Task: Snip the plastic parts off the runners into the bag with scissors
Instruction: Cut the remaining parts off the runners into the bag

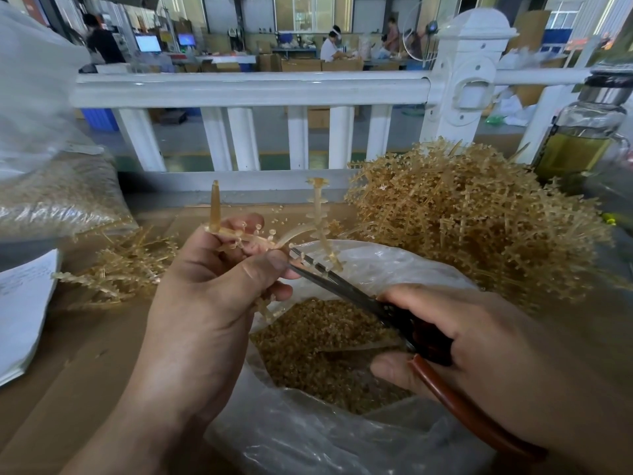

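The left hand [205, 296] holds an amber, translucent plastic runner [318, 214] above the mouth of a clear plastic bag [308, 433]. Its grip is closed on the runner, with the thumb pressed over the stem and the fingers curled behind it. The runner's cone-shaped sprue stands upright just above the index finger. A curved arm runs right from the grip to a branch lined with small parts, which rises upright well clear of the fingers. The lower end of that branch hangs over the bag.

The right hand [479, 347] has its grip closed round the dark and reddish-brown handles of a pair of steel scissors [342, 289], thumb against the lower loop. The blades slant up and left. Their tips lie just beside the left thumb, touching the runner where the arm leaves the grip, and they look narrowly parted.

Inside the bag lies a heap of small amber snipped parts [318, 337], directly beneath the blades. The bag sits on a brown counter [85, 354].

A large tangled pile of amber runners [472, 228] rises to the right behind the bag, and a smaller scatter of runners [126, 265] lies to the left of the left hand. A white stack of paper [24, 313] rests at the counter's left edge, and a glass bottle of yellowish liquid [582, 138] stands at the far right. A white railing [239, 87] runs behind.
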